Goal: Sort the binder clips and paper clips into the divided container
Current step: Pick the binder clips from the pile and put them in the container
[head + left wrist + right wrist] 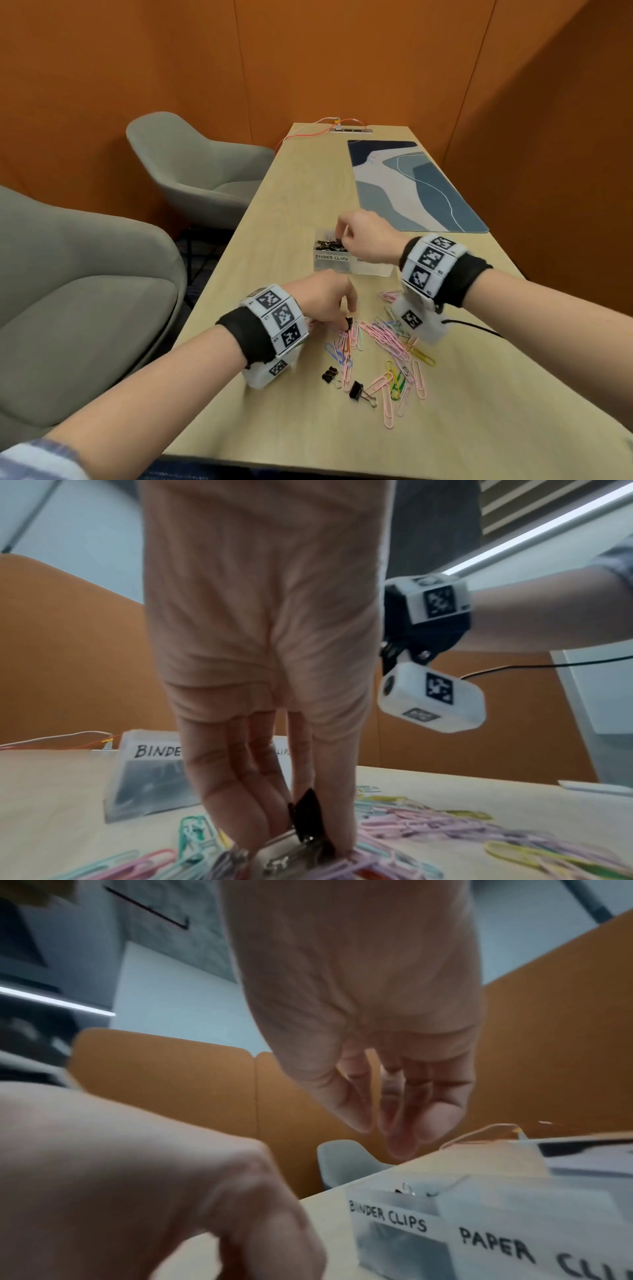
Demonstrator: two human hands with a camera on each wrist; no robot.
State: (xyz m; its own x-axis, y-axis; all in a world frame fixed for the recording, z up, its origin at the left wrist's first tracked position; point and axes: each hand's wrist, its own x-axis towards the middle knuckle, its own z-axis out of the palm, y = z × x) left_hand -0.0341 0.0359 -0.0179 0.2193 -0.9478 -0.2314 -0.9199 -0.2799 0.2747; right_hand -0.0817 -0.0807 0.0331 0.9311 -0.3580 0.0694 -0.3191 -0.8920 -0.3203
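Note:
A clear divided container (331, 263) stands mid-table, labelled BINDER CLIPS (388, 1217) on the left and PAPER CLIPS (514, 1248) on the right; black binder clips fill the left part. My right hand (343, 229) hovers over that left part, fingers (404, 1131) pointing down, loose and holding nothing. My left hand (346, 317) reaches into the pile of coloured paper clips (387, 339) and pinches a black binder clip (306, 819) between thumb and fingers. Two more black binder clips (330, 374) (358, 391) lie at the pile's near edge.
A blue patterned desk mat (411, 185) lies far right on the wooden table (298, 192). An orange cable (308, 132) runs to a socket strip at the far end. Two grey armchairs (191, 164) stand left of the table. A black cable trails from my right wrist.

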